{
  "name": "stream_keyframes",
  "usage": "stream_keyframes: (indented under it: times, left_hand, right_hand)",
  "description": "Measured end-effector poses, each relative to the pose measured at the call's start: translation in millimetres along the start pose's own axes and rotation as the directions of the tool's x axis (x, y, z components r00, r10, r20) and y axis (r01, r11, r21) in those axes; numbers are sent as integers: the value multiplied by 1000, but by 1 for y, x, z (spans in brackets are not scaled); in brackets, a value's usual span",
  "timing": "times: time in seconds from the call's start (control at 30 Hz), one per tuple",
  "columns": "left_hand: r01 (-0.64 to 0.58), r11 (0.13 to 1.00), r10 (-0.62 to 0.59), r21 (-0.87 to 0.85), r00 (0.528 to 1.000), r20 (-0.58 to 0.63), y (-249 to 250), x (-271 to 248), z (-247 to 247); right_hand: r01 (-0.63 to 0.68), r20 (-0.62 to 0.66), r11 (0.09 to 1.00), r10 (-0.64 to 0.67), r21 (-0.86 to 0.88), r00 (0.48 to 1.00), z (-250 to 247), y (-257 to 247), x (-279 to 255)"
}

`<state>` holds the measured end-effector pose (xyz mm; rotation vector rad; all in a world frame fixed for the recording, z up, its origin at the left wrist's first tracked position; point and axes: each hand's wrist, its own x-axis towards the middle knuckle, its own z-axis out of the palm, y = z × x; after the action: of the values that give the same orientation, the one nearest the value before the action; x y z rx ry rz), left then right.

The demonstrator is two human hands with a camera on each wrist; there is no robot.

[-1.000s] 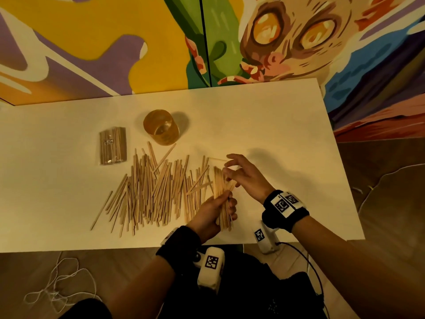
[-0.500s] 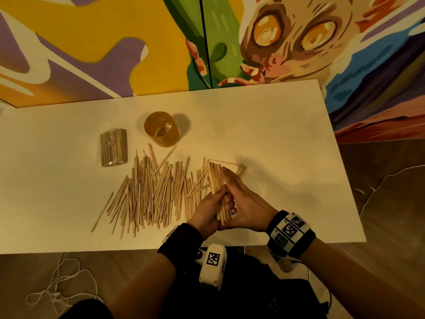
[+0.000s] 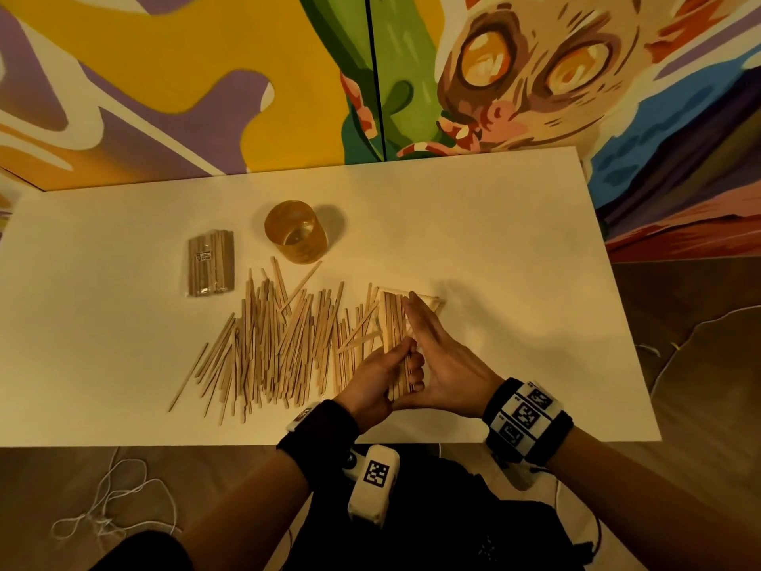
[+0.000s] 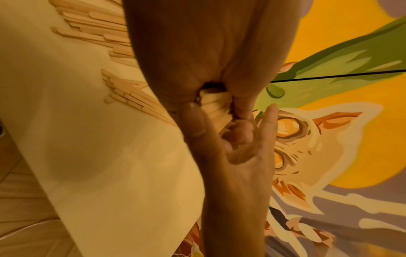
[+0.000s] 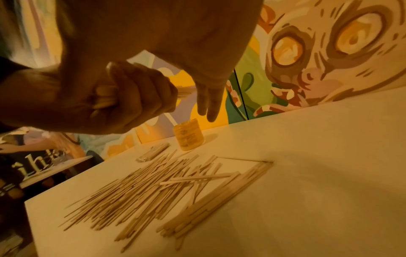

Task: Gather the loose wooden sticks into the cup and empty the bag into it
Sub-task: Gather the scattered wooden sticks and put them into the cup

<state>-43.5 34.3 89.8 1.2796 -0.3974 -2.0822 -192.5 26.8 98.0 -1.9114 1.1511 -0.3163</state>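
An amber see-through cup (image 3: 295, 232) stands upright at the back of the white table (image 3: 514, 257). Left of it lies a clear bag (image 3: 211, 261) packed with wooden sticks. Loose sticks (image 3: 284, 344) lie fanned out in front of both. My left hand (image 3: 376, 379) grips a bundle of sticks (image 3: 393, 323) at its near end, just above the table. My right hand (image 3: 442, 358) is flat, its straight fingers pressed along the bundle's right side. The left wrist view shows the bundle's ends (image 4: 214, 102) between both hands. In the right wrist view the cup (image 5: 189, 135) stands beyond the sticks.
A painted mural wall (image 3: 206, 76) rises right behind the table's far edge. The near edge (image 3: 206, 445) runs just below my wrists. A white cord (image 3: 103, 500) lies on the wooden floor at the lower left. A few sticks (image 3: 428, 300) lie past my right fingertips.
My right hand has come back from the far sticks and laid itself flat against the bundle's right side. The left hand has kept its grip on the bundle.
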Motion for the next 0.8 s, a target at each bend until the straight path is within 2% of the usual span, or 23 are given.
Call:
stream_keyframes:
  times: [0.17,0.27,0.37,0.43,0.57,0.7,0.8]
  left_hand:
    - [25,1000,-24,-17,1000,14,-5,-2,-5]
    - [45,999,-45,0,995,86,-9,-7,-5]
    - [111,994,-110,3,982,156,-15,-12,-3]
    - [140,990,-139,10,970,201,-16,-13,-2]
    - [152,988,-150,11,963,225,-15,-15,-3]
    - [129,992,-127,4,972,199,-13,-17,-7]
    - [136,991,-130,-17,973,189,-7,-18,-7]
  right_hand:
    - [3,76,998,-8,59,997,-5,2,2]
    - [-35,47,976,25,214,999,-14,8,13]
    - [-106,4,927,112,361,994,-25,15,33]
    - [-152,62,890,139,429,988,-30,13,44]
    - [-178,191,880,103,440,976,-32,8,52]
    - [-176,105,869,143,463,984,-27,12,58]
    - [-204,95,779,183,593,978,-19,12,60]
